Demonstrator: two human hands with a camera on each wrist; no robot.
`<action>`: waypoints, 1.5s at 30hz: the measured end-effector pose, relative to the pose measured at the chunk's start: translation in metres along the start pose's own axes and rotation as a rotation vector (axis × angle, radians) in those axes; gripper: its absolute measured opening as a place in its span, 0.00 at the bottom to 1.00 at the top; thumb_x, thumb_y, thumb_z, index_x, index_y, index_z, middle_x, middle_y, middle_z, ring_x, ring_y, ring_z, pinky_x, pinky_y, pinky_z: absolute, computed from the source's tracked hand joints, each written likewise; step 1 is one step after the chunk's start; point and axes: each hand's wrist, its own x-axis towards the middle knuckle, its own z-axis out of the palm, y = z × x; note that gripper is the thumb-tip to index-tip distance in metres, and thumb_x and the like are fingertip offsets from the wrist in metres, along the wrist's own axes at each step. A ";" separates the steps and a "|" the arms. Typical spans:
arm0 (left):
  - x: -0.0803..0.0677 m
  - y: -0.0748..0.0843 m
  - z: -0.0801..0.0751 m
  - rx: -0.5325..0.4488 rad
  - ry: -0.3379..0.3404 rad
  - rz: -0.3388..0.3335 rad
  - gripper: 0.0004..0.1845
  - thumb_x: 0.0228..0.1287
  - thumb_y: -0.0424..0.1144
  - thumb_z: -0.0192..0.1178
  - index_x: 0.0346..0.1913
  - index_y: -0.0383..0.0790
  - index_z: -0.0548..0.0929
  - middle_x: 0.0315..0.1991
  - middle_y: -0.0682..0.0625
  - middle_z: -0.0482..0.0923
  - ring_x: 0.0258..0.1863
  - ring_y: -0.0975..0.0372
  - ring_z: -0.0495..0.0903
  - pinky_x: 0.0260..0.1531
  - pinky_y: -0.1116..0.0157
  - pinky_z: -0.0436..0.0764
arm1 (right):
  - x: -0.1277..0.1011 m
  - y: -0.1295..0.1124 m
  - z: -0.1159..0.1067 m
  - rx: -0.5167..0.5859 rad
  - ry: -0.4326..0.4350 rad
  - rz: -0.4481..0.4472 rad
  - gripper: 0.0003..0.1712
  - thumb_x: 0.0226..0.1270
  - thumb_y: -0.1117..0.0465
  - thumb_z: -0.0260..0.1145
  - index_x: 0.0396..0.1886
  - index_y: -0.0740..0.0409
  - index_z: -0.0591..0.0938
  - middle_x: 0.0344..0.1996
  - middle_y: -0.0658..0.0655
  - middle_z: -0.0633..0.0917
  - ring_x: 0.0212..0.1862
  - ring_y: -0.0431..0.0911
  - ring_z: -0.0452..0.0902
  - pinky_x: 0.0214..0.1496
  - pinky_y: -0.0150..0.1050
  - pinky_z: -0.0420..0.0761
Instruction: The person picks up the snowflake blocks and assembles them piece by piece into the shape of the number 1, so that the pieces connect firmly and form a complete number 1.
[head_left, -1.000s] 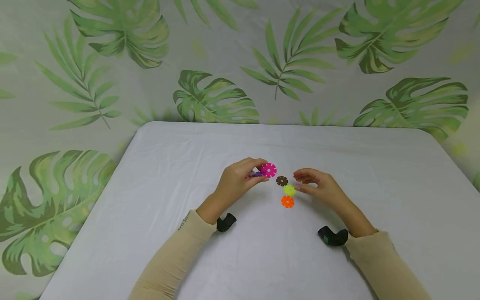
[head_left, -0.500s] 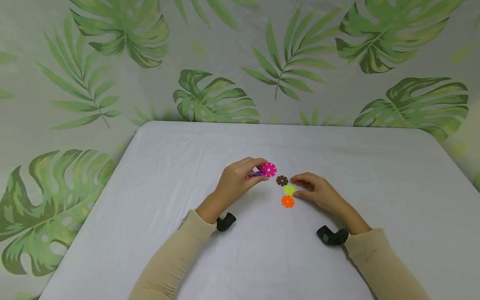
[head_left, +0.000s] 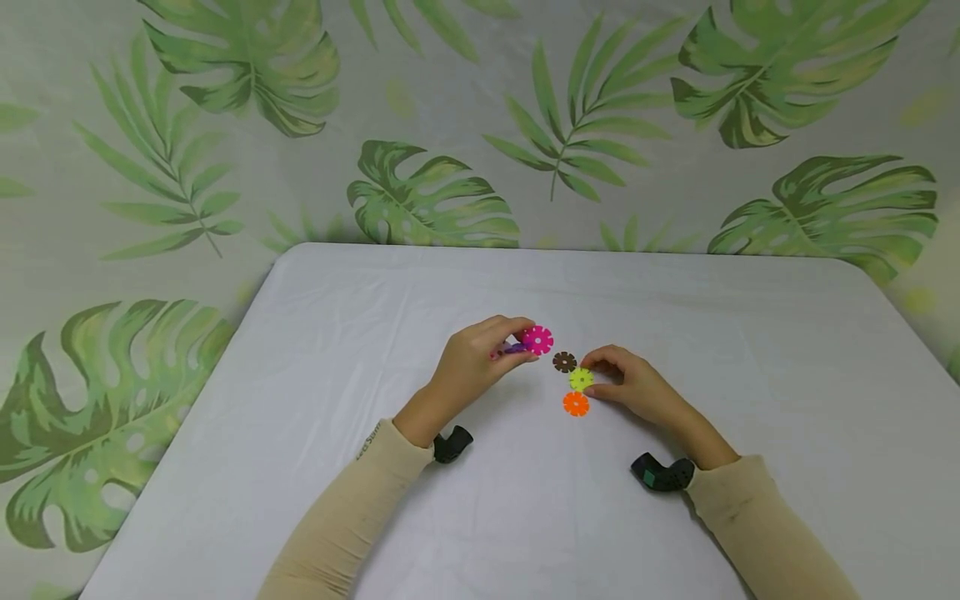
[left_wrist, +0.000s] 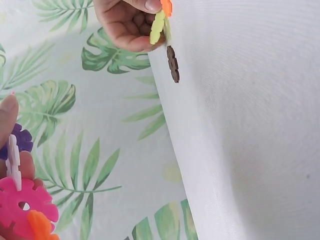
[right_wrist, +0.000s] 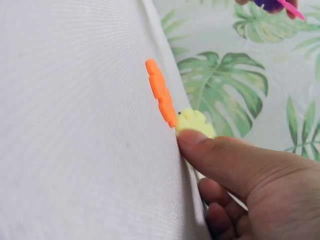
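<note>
Left hand (head_left: 472, 362): grip clamped on joined notched plastic discs (head_left: 537, 340) — pink, purple.
Right hand (head_left: 637, 385): grip pinching yellow disc (head_left: 580, 379).
Counter (head_left: 675, 308): white cloth — brown disc (head_left: 564, 361), orange disc (head_left: 575, 403) lie flat.

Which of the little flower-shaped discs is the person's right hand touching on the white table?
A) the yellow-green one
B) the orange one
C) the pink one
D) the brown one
A: the right hand has its thumb and fingertips on the yellow-green disc, which has begun to lift off the table; the brown disc and the orange disc lie untouched beside it.
</note>
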 end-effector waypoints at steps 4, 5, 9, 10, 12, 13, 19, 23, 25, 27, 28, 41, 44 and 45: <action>-0.001 0.000 0.000 0.002 -0.002 -0.002 0.19 0.44 0.45 0.61 0.40 0.40 0.77 0.34 0.54 0.76 0.28 0.71 0.70 0.30 0.81 0.70 | 0.000 -0.001 0.000 0.006 0.034 -0.013 0.17 0.47 0.57 0.65 0.38 0.51 0.73 0.30 0.50 0.74 0.33 0.43 0.67 0.35 0.32 0.70; -0.001 0.000 0.000 0.001 -0.003 -0.003 0.19 0.44 0.45 0.61 0.40 0.40 0.77 0.34 0.54 0.76 0.28 0.71 0.70 0.30 0.81 0.69 | 0.000 -0.001 -0.001 0.010 0.045 -0.013 0.16 0.47 0.58 0.64 0.37 0.50 0.73 0.29 0.50 0.74 0.32 0.43 0.67 0.33 0.31 0.71; 0.000 0.000 0.001 -0.003 -0.001 0.000 0.18 0.44 0.45 0.61 0.40 0.40 0.77 0.34 0.54 0.76 0.27 0.71 0.70 0.29 0.81 0.70 | -0.001 -0.005 -0.006 0.035 0.065 0.004 0.13 0.49 0.58 0.63 0.37 0.49 0.74 0.31 0.48 0.75 0.32 0.42 0.69 0.35 0.31 0.72; 0.000 -0.001 0.001 -0.004 0.000 0.001 0.18 0.44 0.45 0.61 0.40 0.40 0.76 0.34 0.54 0.76 0.27 0.71 0.70 0.29 0.81 0.70 | -0.001 -0.005 -0.008 0.046 0.067 0.014 0.13 0.49 0.58 0.63 0.37 0.48 0.74 0.32 0.48 0.76 0.33 0.41 0.70 0.36 0.31 0.73; 0.000 -0.001 0.002 -0.004 0.003 0.004 0.18 0.45 0.45 0.61 0.40 0.40 0.77 0.34 0.54 0.76 0.27 0.72 0.69 0.29 0.81 0.69 | 0.000 -0.006 -0.013 0.070 0.068 0.030 0.13 0.50 0.58 0.62 0.37 0.48 0.75 0.34 0.48 0.76 0.34 0.42 0.71 0.36 0.32 0.73; 0.000 -0.001 0.002 -0.004 0.005 0.006 0.18 0.45 0.45 0.61 0.40 0.40 0.77 0.33 0.54 0.76 0.26 0.71 0.69 0.28 0.81 0.69 | 0.001 -0.006 -0.015 0.077 0.068 0.034 0.13 0.50 0.58 0.62 0.38 0.49 0.75 0.35 0.49 0.75 0.35 0.42 0.71 0.36 0.32 0.73; 0.000 -0.001 0.001 -0.002 0.006 0.004 0.18 0.45 0.45 0.61 0.40 0.41 0.77 0.32 0.55 0.76 0.25 0.72 0.68 0.27 0.82 0.68 | 0.005 -0.012 -0.027 0.160 0.090 -0.011 0.16 0.51 0.62 0.61 0.41 0.58 0.73 0.35 0.56 0.75 0.32 0.46 0.75 0.35 0.35 0.75; 0.000 0.000 0.002 -0.004 0.006 0.003 0.18 0.44 0.45 0.61 0.39 0.41 0.77 0.31 0.55 0.76 0.24 0.72 0.67 0.25 0.81 0.68 | 0.008 -0.020 -0.032 0.210 0.108 -0.045 0.16 0.50 0.64 0.61 0.41 0.61 0.72 0.34 0.57 0.75 0.32 0.47 0.75 0.35 0.39 0.75; 0.001 0.000 0.002 -0.010 0.006 0.003 0.18 0.43 0.44 0.62 0.39 0.41 0.77 0.31 0.55 0.76 0.24 0.73 0.67 0.26 0.81 0.68 | 0.010 -0.024 -0.035 0.225 0.118 -0.054 0.14 0.50 0.64 0.61 0.39 0.60 0.72 0.34 0.57 0.75 0.32 0.46 0.75 0.36 0.41 0.75; 0.000 0.000 0.002 -0.013 0.005 0.004 0.18 0.43 0.44 0.62 0.39 0.40 0.77 0.31 0.55 0.76 0.24 0.73 0.67 0.26 0.81 0.68 | 0.011 -0.029 -0.037 0.240 0.130 -0.065 0.13 0.50 0.65 0.61 0.38 0.59 0.72 0.34 0.57 0.75 0.32 0.46 0.75 0.36 0.42 0.74; 0.001 0.000 0.002 -0.015 0.005 0.004 0.18 0.43 0.44 0.62 0.39 0.40 0.77 0.31 0.55 0.76 0.25 0.73 0.67 0.26 0.81 0.68 | 0.011 -0.032 -0.038 0.244 0.137 -0.072 0.13 0.50 0.65 0.61 0.38 0.58 0.72 0.33 0.57 0.75 0.32 0.46 0.75 0.37 0.42 0.74; -0.001 -0.001 0.002 -0.007 -0.001 0.006 0.18 0.42 0.42 0.64 0.39 0.40 0.77 0.32 0.55 0.76 0.26 0.73 0.69 0.27 0.82 0.69 | 0.012 -0.091 -0.037 0.269 0.181 -0.174 0.09 0.50 0.72 0.59 0.34 0.66 0.72 0.31 0.63 0.75 0.33 0.50 0.74 0.36 0.28 0.74; -0.001 -0.001 0.002 -0.007 -0.001 0.007 0.18 0.42 0.42 0.64 0.39 0.41 0.77 0.32 0.55 0.76 0.26 0.73 0.69 0.27 0.82 0.69 | 0.013 -0.098 -0.035 0.256 0.182 -0.212 0.09 0.49 0.73 0.60 0.32 0.67 0.73 0.30 0.62 0.75 0.32 0.49 0.73 0.35 0.28 0.74; -0.001 -0.001 0.002 -0.007 -0.002 0.007 0.18 0.42 0.42 0.64 0.39 0.41 0.77 0.32 0.55 0.76 0.26 0.73 0.69 0.27 0.82 0.69 | 0.013 -0.100 -0.034 0.248 0.182 -0.221 0.08 0.49 0.73 0.60 0.32 0.67 0.73 0.29 0.61 0.75 0.32 0.48 0.73 0.35 0.28 0.74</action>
